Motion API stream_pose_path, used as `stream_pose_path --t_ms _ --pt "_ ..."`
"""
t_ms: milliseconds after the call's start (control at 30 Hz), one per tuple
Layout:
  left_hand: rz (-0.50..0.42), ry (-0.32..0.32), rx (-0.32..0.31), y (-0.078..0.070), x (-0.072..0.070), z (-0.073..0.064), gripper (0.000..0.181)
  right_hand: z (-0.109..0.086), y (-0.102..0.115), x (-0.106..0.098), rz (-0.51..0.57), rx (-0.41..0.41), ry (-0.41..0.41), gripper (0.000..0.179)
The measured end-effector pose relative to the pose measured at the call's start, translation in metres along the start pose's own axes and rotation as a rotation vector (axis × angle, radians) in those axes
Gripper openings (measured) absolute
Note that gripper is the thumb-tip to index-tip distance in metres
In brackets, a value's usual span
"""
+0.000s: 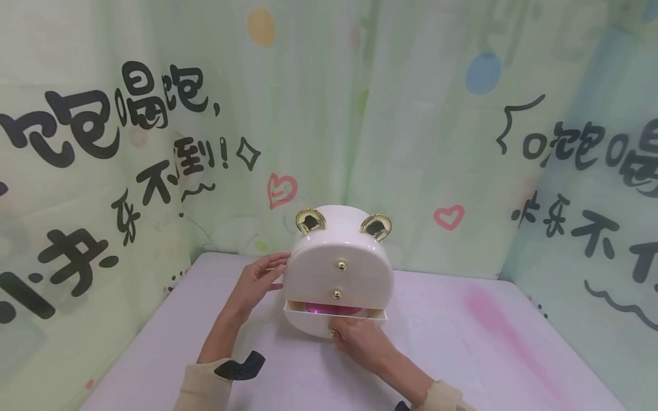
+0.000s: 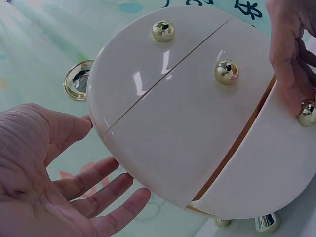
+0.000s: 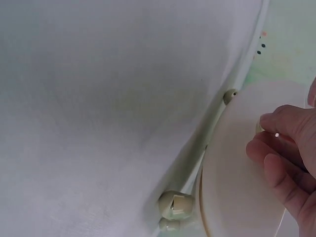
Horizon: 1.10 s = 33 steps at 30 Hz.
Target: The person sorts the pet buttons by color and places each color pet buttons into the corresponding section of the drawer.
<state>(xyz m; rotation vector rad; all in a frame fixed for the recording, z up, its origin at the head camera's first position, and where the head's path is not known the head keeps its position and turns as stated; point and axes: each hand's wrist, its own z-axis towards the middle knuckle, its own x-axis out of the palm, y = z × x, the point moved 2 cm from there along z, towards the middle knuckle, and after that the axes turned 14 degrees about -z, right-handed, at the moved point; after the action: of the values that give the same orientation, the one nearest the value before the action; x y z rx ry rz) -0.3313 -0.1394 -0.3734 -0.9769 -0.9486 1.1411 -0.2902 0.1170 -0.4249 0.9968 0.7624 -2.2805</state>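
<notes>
A white rounded drawer box with two gold-rimmed ears stands on the table. Its bottom drawer is pulled partway out, and something shiny and pink shows inside. My right hand pinches that drawer's round gold knob between thumb and fingers. Against the box's left side rests my left hand, its fingers spread and fairly straight, fingertips right at the curved edge. Above the open drawer, two more gold knobs mark the closed drawer fronts.
Short gold feet hold the box up from the pale table. A pink stain runs across the table's right part. Light green printed curtains surround the table at the back and sides.
</notes>
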Motion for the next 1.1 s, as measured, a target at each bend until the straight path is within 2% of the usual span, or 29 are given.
stream_pose_path --t_ms 300,600,1100 --pt "-0.008 0.009 0.006 0.001 -0.001 0.0 0.037 0.008 -0.008 0.009 -0.007 0.019 -0.04 0.024" --pt "-0.004 0.001 -0.002 0.0 -0.001 0.0 0.037 0.01 -0.014 0.015 0.036 0.051 -0.018 0.022" --pt "0.005 -0.006 -0.004 -0.002 -0.001 -0.001 0.038 0.01 -0.017 0.016 0.064 0.057 -0.051 0.02"
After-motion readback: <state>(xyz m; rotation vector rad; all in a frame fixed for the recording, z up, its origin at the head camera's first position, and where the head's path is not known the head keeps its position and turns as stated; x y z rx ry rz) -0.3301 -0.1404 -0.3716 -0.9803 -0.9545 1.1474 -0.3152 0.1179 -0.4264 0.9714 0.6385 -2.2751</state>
